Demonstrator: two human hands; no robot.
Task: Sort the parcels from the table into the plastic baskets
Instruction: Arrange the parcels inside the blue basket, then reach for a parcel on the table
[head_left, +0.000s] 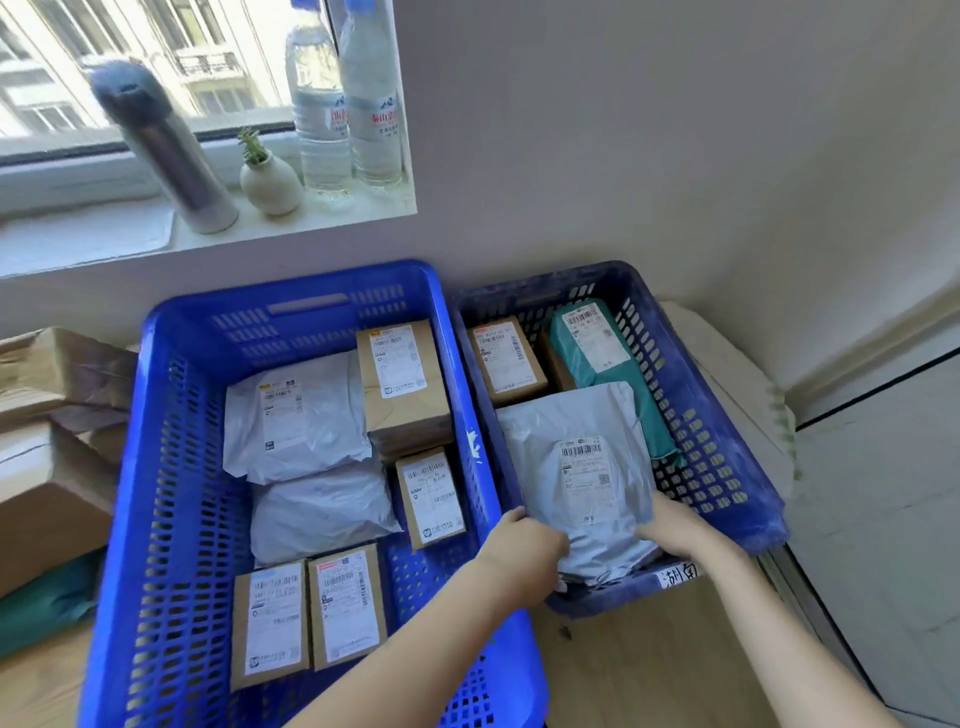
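Note:
Two plastic baskets stand side by side: a bright blue basket (156, 467) on the left and a darker blue basket (727, 441) on the right. Both of my hands hold a grey poly-bag parcel (582, 467) inside the right basket. My left hand (524, 545) grips its near left edge and my right hand (670, 525) grips its near right edge. Behind it lie a small brown box (506, 358) and a green parcel (597, 343). In the left basket are white bags (296, 415) and several brown boxes (402, 384).
More brown parcels (47, 467) and a green one (41, 603) lie on the table at the left. On the windowsill stand a flask (166, 150), a small vase (270, 179) and two water bottles (345, 104). A wall runs behind the baskets.

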